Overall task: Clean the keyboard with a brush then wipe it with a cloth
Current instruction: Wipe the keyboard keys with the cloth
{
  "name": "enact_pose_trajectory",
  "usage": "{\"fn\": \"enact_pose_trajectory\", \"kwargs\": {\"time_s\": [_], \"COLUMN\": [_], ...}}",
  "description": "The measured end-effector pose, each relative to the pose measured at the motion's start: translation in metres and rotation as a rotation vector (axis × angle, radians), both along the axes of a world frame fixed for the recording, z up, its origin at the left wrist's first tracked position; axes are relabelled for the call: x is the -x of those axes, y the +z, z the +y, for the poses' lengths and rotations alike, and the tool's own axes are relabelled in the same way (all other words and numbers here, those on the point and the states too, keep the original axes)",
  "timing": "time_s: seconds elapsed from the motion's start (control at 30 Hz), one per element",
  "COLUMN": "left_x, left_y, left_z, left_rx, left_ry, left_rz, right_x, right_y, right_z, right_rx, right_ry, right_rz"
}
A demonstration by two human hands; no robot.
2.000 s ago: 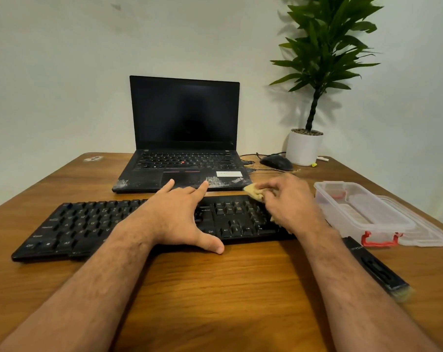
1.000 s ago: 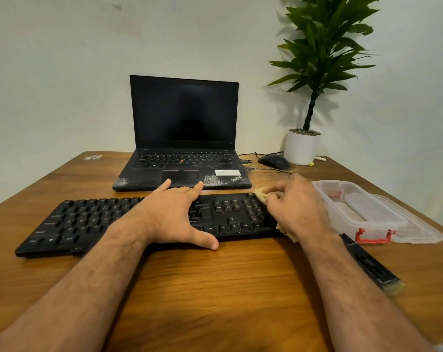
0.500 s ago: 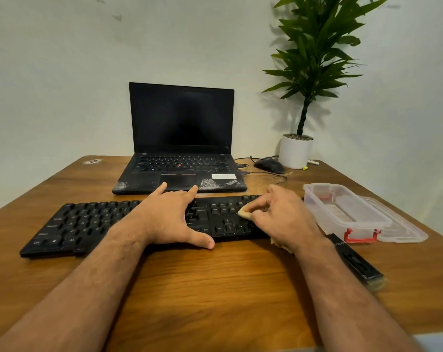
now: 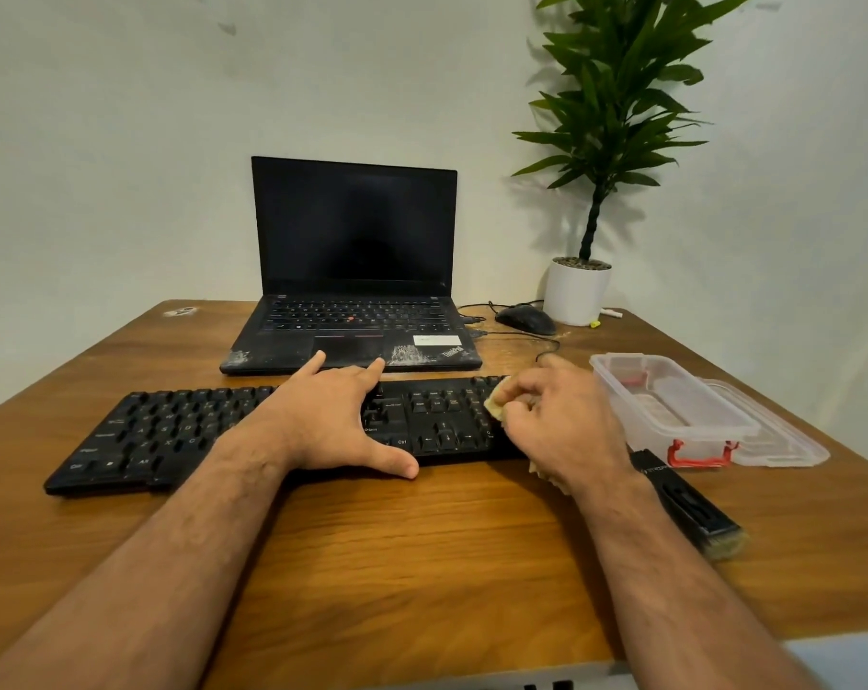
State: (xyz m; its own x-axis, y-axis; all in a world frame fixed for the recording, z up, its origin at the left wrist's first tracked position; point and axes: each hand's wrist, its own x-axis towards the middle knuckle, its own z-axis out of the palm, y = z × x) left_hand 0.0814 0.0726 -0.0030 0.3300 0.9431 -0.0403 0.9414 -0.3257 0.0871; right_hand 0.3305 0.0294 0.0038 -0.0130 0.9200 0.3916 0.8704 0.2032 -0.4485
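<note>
The right hand (image 4: 564, 425) hides most of the yellowish cloth (image 4: 494, 406) it pinches against the right end of the black keyboard (image 4: 183, 430) on the counter (image 4: 422, 550). The left hand (image 4: 330, 420) lies flat, fingers spread, on the keys. The brush (image 4: 691, 505) lies beside the clear container (image 4: 671, 405), whose contents are unclear.

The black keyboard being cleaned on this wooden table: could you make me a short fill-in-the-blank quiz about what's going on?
1. The right hand rubs the black keyboard with a pale yellow ____.
2. The left hand rests flat on the keyboard, in front of the open black ____.
3. The black flat brush lies on the wooden ____, beside the right forearm.
4. The clear plastic box has ____ clips.

Missing words: cloth; laptop; table; red
</note>
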Motion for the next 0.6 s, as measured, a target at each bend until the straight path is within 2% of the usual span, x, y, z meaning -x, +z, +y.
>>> {"fn": "enact_pose_trajectory", "kwargs": {"time_s": [0.1,0.23,0.27,0.37,0.43,0.5,0.6], "left_x": [0.0,0.001,0.001,0.001,0.001,0.0,0.0], "left_y": [-0.001,-0.003,-0.003,-0.001,-0.001,-0.001,-0.002], "left_z": [0.0,0.0,0.0,0.001,0.001,0.001,0.001], "left_rx": [-0.006,-0.018,-0.018,-0.013,-0.01,-0.01,-0.003], "left_ry": [-0.003,-0.003,-0.004,-0.012,-0.013,-0.011,-0.008], "left_rz": [-0.005,-0.02,-0.02,-0.021,-0.018,-0.016,-0.016], "right_x": [0.005,0.0,-0.003,-0.001,0.004,0.004,0.001], "right_y": [-0.004,-0.003,-0.005,-0.005,-0.007,-0.009,-0.008], "right_z": [0.0,0.012,0.014,0.011,0.013,0.025,0.034], "right_rx": [0.048,0.042,0.009,-0.055,0.041,0.078,0.007], "right_ry": [0.121,-0.189,-0.199,0.042,0.129,0.01,-0.114], "right_rz": [0.006,-0.043,-0.024,0.042,-0.013,-0.051,-0.01]}}
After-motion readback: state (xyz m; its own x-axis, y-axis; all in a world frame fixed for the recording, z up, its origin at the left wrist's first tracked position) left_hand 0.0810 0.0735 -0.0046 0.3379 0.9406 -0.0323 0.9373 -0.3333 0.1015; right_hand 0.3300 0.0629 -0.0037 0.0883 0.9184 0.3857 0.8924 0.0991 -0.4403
